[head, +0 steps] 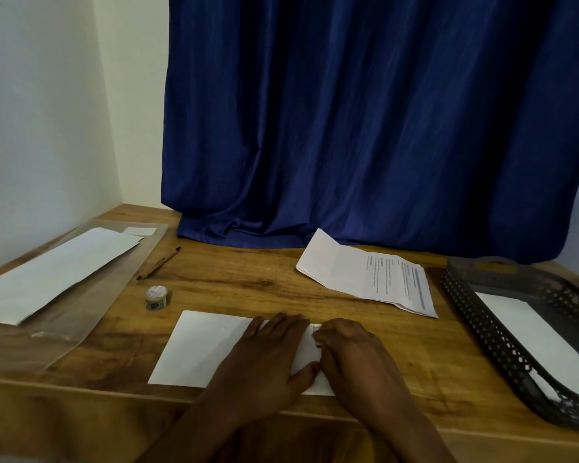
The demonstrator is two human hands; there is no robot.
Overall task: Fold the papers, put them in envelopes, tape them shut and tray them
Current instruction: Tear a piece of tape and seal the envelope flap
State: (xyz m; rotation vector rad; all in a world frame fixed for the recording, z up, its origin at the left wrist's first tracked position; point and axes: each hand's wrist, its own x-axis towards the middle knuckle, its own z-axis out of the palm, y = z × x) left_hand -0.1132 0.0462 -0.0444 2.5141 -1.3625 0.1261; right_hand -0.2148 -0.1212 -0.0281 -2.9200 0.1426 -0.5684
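A white envelope (201, 349) lies flat near the table's front edge. My left hand (268, 359) rests flat on its right half, fingers straight. My right hand (351, 355) sits at the envelope's right end with fingers curled down, pressing a small piece of patterned tape (316, 329) there. A small tape roll (157, 297) stands just beyond the envelope's left corner. Printed papers (368, 275) lie folded at the back right. A dark perforated tray (502, 332) on the right holds a white envelope (528, 329).
Blank envelopes (57, 275) lie on a clear plastic sleeve (91, 309) at the left. A brown pen (159, 263) lies beside them. A blue curtain (348, 128) hangs down onto the table's back edge. A white wall stands at the left.
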